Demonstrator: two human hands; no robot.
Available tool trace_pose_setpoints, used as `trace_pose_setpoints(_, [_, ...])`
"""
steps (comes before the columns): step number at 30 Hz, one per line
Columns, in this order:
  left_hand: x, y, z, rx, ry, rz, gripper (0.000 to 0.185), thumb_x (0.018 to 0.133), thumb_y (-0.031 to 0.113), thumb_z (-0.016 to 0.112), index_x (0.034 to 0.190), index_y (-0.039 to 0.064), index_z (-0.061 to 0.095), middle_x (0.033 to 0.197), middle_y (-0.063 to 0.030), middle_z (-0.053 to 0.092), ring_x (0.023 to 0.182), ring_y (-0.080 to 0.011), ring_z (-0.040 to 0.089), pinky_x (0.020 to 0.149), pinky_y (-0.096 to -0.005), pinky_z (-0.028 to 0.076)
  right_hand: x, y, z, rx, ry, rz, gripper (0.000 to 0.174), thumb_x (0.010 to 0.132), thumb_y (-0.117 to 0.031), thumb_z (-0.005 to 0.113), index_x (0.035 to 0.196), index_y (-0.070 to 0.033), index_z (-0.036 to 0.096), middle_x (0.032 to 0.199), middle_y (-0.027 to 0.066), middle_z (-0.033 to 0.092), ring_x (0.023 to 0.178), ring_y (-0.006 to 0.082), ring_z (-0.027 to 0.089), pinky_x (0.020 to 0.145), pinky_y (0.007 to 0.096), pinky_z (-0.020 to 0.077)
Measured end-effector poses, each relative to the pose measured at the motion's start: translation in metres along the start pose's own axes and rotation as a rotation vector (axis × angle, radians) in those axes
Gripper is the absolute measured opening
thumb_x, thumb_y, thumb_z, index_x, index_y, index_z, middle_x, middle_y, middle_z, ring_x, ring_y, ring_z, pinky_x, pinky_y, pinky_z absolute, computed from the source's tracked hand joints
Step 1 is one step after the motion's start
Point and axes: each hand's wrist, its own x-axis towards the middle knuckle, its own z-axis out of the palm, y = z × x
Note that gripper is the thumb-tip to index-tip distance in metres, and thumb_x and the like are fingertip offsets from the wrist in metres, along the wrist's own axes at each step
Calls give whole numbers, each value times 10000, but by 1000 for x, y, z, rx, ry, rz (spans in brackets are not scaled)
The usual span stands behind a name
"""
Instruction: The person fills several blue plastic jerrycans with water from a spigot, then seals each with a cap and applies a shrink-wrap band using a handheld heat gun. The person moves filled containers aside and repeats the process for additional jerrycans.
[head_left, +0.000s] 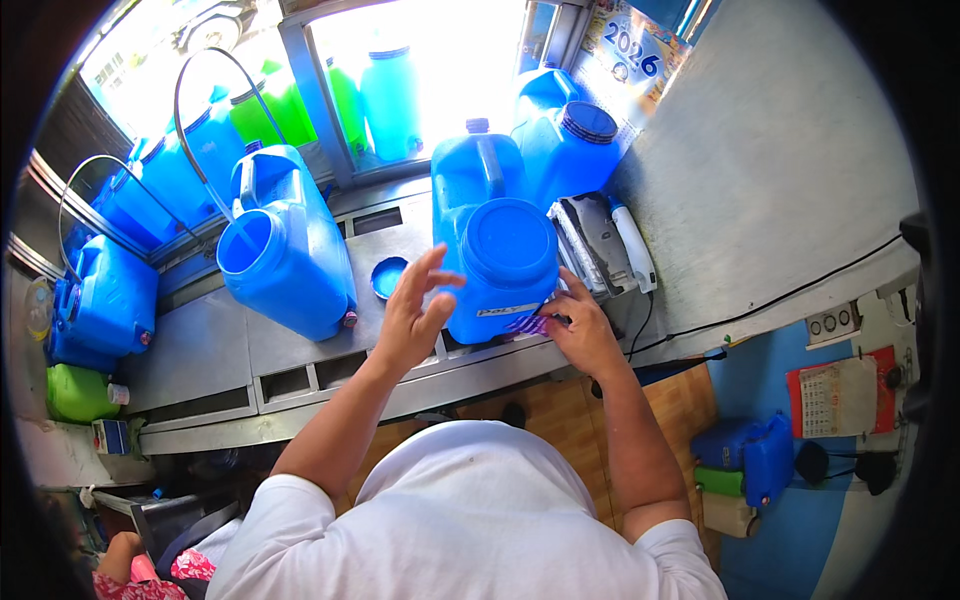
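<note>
A blue plastic water jug (480, 172) with a wide screw cap (511, 238) stands on the metal counter in front of me. It bears a small strip with handwriting. My left hand (418, 311) is raised just left of this jug, fingers apart and holding nothing. At the jug's lower right side, my right hand (583, 328) pinches a purple patterned piece (529, 324) against its front; whether that is cloth or film I cannot tell. A loose blue cap (389, 277) lies upturned beyond my left hand. Farther left, an uncapped blue jug (300, 262) has a clear hose (180, 112) running into its mouth.
Another capped blue jug (562, 161) stands behind, by the wall. A grey device (596, 236) and a white corded tool (634, 244) lie to the right. Slots break the metal counter (191, 352). Another blue jug (112, 292) stands far left; a person's arm (120, 553) shows lower left.
</note>
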Motion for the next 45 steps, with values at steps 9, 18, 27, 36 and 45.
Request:
trace_pose_setpoints(9, [-35, 38, 37, 30, -185, 24, 626, 787, 242, 896, 1307, 41, 613, 1121, -73, 713, 1092, -192, 658, 1014, -350, 473, -24, -32, 5, 451, -110, 31, 110, 896, -73, 736, 995, -28, 717, 1025, 94, 679, 853, 177, 672, 759, 310, 540])
trace_pose_setpoints(18, [-13, 36, 16, -711, -219, -513, 248, 979, 125, 699, 1205, 61, 622, 961, -52, 708, 915, -138, 683, 873, -311, 553, 3, -11, -42, -34, 131, -214, 45, 870, -81, 706, 905, -59, 691, 834, 113, 684, 741, 300, 677, 655, 401, 533])
trace_pose_setpoints(27, [57, 29, 7, 316, 133, -258, 520, 824, 119, 864, 1264, 48, 596, 1057, -58, 666, 812, -105, 655, 717, -257, 570, 74, -8, -46, -350, 267, -311, 164, 849, -106, 717, 986, -82, 631, 811, 109, 677, 755, 331, 690, 709, 454, 544])
trace_pose_setpoints(36, [105, 36, 11, 715, 22, -337, 422, 963, 452, 670, 1018, 52, 795, 924, -141, 768, 875, -254, 739, 782, -374, 571, 126, -11, -45, -259, 68, -83, 230, 918, -296, 707, 852, -76, 717, 826, 142, 741, 793, 333, 731, 719, 452, 571])
trace_pose_setpoints(45, [119, 35, 6, 645, -89, -285, 670, 963, 611, 587, 1368, 77, 616, 1174, -206, 713, 1111, -322, 690, 957, -447, 537, 132, -9, -41, -170, 31, -41, 368, 957, -419, 659, 856, -70, 719, 813, 132, 742, 778, 331, 727, 722, 444, 566])
